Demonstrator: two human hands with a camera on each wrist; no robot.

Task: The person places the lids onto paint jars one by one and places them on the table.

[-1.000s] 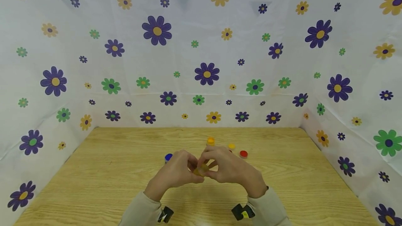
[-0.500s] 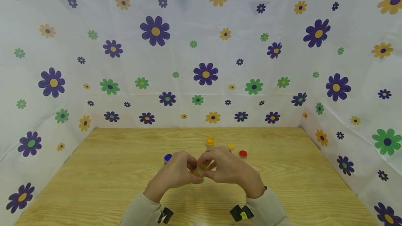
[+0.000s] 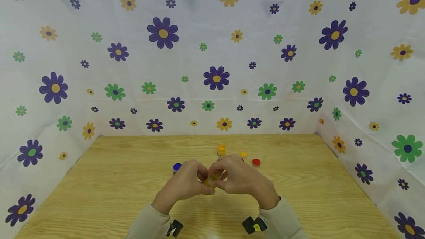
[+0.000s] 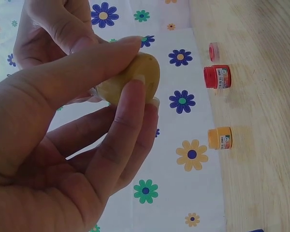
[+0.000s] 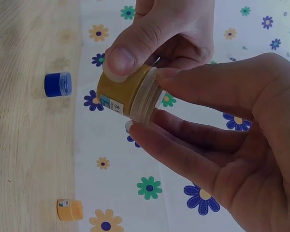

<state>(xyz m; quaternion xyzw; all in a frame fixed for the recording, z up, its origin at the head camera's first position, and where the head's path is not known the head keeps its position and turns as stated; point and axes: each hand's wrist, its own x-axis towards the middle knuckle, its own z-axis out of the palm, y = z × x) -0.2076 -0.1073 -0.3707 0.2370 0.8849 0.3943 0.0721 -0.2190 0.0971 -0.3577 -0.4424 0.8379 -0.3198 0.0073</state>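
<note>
An ochre paint jar with a ribbed, translucent lid is held up over the table between both hands. My left hand grips the jar's body, thumb on one side and fingers on the other. From the other end, my right hand pinches the lid between thumb and fingers. The left wrist view shows the rounded base of the jar, with the lid end hidden behind the fingers. A label shows on its side in the right wrist view.
A blue paint jar stands beyond my left hand. Farther back are an orange-yellow jar, a yellow lid and a red lid. A red jar is mostly hidden by my right hand in the head view. Flowered cloth surrounds the table.
The fingers of my right hand have shifted slightly at the lid. Both hands and the jar stay almost in place, while the head view drifts a little.
</note>
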